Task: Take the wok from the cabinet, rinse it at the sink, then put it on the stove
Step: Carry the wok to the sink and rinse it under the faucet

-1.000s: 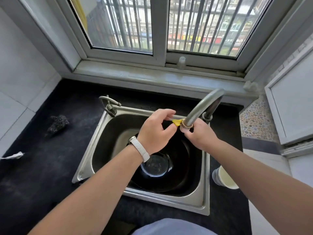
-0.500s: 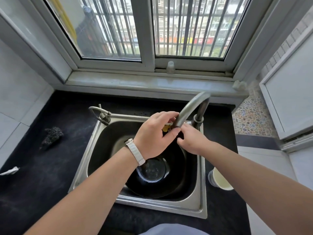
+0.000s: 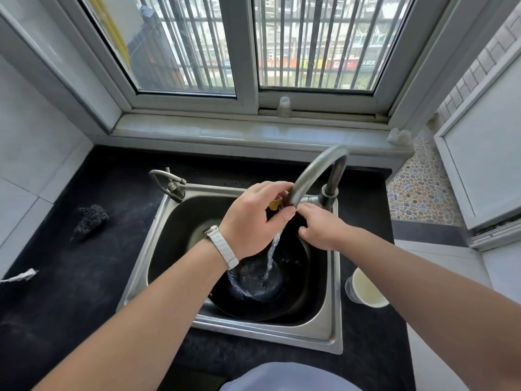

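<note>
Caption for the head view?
Left hand and right hand at the faucet; water streams into the wok in the sink.

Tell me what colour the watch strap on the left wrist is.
White; the watch strap shows best in the head view.

White watch strap by the left hand, bare forearms, pale blue garment.

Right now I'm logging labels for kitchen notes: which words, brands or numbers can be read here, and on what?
Shop signs beyond the window: coloured boards with characters, too blurred to read.
Faucet, sink, cup, watch band: no text or brand visible.
Nothing else in view bears readable writing.
</note>
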Demonstrator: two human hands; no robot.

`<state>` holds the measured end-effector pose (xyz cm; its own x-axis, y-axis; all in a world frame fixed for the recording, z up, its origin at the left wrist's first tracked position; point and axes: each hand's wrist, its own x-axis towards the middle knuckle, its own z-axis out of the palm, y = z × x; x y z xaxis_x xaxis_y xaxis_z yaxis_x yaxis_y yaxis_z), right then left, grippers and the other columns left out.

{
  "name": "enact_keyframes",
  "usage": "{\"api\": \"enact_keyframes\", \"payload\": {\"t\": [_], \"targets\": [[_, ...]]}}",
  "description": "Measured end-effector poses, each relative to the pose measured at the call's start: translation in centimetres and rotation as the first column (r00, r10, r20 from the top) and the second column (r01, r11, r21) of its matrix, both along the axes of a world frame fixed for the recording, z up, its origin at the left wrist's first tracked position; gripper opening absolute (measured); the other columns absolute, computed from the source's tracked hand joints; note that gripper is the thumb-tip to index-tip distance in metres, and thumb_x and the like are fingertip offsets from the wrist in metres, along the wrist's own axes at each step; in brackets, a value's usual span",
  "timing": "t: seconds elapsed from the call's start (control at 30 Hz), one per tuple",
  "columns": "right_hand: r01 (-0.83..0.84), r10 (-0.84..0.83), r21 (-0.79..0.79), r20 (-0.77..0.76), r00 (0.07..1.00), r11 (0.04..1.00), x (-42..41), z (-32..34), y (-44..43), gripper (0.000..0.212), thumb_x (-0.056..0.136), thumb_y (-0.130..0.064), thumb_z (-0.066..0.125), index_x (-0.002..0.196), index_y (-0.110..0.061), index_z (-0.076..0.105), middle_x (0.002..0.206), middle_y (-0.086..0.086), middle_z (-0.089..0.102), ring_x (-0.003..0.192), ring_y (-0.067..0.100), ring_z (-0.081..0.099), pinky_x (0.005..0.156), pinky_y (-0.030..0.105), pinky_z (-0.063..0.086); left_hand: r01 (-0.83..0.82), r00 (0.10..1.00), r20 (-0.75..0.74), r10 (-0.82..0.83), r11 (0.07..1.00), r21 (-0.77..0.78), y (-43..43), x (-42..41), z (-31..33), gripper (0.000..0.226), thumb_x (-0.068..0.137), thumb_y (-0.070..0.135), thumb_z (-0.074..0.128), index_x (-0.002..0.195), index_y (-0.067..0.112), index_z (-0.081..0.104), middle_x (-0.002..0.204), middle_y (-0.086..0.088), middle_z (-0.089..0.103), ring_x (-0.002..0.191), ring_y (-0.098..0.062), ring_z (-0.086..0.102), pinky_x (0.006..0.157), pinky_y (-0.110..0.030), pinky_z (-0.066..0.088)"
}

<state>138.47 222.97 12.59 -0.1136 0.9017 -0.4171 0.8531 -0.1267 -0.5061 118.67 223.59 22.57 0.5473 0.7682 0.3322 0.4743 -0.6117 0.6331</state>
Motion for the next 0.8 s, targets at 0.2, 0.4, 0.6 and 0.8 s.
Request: {"api": "enact_keyframes", "payload": {"t": [0.2, 0.4, 0.6, 0.8], "targets": [[0.007, -0.008, 0.033, 0.027, 1.000, 0.999, -0.2, 1.1, -1.2, 0.066, 0.089, -0.027, 0.050, 0.153, -0.029, 0.031, 0.156, -0.005, 0.034, 0.141, 0.021, 0.038, 0.109, 0.040, 0.040, -0.033, 0.999, 0.021, 0.033, 0.999, 0.003, -1.2, -1.6, -0.5, 0.035, 0.088, 0.021, 0.067, 0.121, 0.012, 0.062, 0.113, 0.006, 0.065, 0.105, -0.008, 0.060, 0.091, -0.022, 0.049], [0.015, -0.015, 0.018, 0.047, 0.999, 1.000, -1.5, 1.7, -4.1, 0.060, 0.094, -0.031, 0.051, 0.151, -0.023, 0.035, 0.155, -0.006, 0.035, 0.137, 0.021, 0.042, 0.107, 0.036, 0.042, -0.128, 0.992, -0.033, 0.125, 0.985, -0.119, -3.5, -5.4, -3.1, 0.043, 0.088, 0.027, 0.061, 0.130, 0.019, 0.056, 0.121, 0.011, 0.061, 0.109, -0.002, 0.057, 0.094, -0.018, 0.046], [-0.004, 0.006, -0.046, 0.046, 0.999, 0.999, -3.9, 1.1, -7.8, 0.056, 0.096, -0.032, 0.050, 0.149, -0.020, 0.039, 0.151, -0.003, 0.042, 0.132, 0.020, 0.047, 0.104, 0.033, 0.043, -0.193, 0.972, -0.174, 0.157, 0.957, -0.215, -5.4, -10.3, -6.6, 0.048, 0.084, 0.038, 0.053, 0.126, 0.017, 0.060, 0.119, 0.006, 0.064, 0.109, -0.007, 0.058, 0.097, -0.031, 0.049], [-0.082, 0.093, -0.161, 0.058, 0.994, 0.984, -8.1, -1.3, -11.1, 0.052, 0.095, -0.035, 0.050, 0.145, -0.020, 0.045, 0.144, -0.002, 0.048, 0.124, 0.020, 0.054, 0.100, 0.033, 0.046, -0.349, 0.883, -0.420, 0.209, 0.890, -0.293, -6.2, -16.7, -10.5, 0.040, 0.090, 0.024, 0.062, 0.129, 0.015, 0.058, 0.128, 0.001, 0.061, 0.120, -0.017, 0.053, 0.103, -0.032, 0.043]]}}
